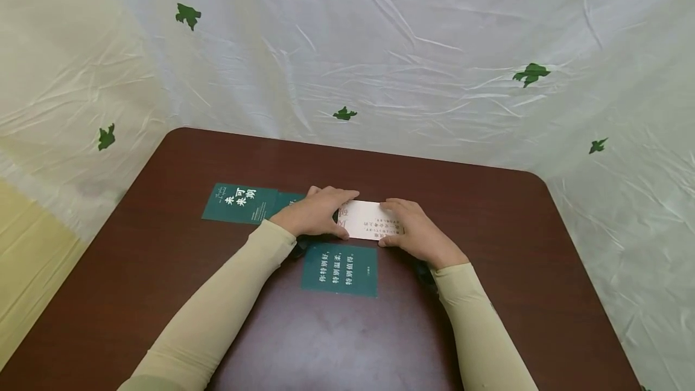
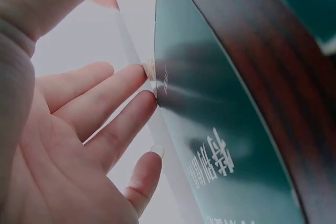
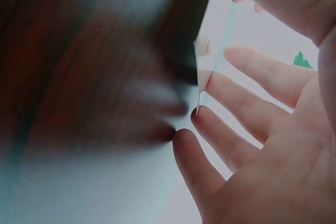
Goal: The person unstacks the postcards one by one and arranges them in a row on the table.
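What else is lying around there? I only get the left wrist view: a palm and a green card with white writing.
Observer: In the head view, another green card lies to the left of the left hand.
Operator: Is anything being held on the other side?
Observer: Yes, the right hand grips the right end of a white card.
Operator: And past the table's far edge?
Observer: Pale sheeting with green shapes on it.
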`<state>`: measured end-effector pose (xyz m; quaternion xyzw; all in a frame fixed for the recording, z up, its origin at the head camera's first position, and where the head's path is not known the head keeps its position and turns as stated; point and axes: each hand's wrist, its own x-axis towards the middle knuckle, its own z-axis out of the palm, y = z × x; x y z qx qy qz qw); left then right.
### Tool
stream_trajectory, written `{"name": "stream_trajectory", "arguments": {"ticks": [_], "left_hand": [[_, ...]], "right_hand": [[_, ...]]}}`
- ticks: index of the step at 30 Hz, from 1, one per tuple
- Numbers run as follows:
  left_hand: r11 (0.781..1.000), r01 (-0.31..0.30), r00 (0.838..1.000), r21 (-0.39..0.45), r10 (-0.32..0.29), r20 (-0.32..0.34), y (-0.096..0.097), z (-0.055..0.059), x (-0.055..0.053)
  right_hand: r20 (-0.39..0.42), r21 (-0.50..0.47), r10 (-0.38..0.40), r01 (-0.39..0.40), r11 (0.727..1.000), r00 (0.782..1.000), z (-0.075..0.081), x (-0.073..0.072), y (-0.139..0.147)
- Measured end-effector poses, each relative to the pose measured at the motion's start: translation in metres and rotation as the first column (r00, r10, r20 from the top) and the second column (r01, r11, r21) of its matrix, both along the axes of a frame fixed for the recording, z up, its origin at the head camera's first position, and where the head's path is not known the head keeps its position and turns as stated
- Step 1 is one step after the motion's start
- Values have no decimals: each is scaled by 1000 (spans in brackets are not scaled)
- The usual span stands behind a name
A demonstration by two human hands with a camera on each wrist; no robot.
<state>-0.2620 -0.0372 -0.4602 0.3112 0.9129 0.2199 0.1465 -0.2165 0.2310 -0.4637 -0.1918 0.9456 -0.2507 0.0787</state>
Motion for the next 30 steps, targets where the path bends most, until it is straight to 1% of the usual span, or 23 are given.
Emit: {"name": "stream_trajectory", "arguments": {"ticks": [5, 11, 20, 25, 30], "left_hand": [[1000, -3, 1000, -8, 2, -22, -2, 0, -1], [1000, -3, 1000, -19, 2, -29, -5, 4, 0], [1000, -20, 999, -5, 19, -31, -7, 4, 1], [1000, -23, 999, -11, 23, -29, -7, 5, 1], [1000, -24, 999, -8, 24, -21, -8, 3, 2]], "right_hand": [[-6, 0, 5, -5, 1000, 1000, 1, -1, -3], [-16, -3, 13, -13, 1000, 1000, 0, 0, -5], [-12, 5, 11, -11, 1000, 1000, -1, 1, -7], [-16, 5, 10, -10, 1000, 1000, -1, 2, -7], [-17, 12, 13, -13, 1000, 1000, -3, 2, -8]]}}
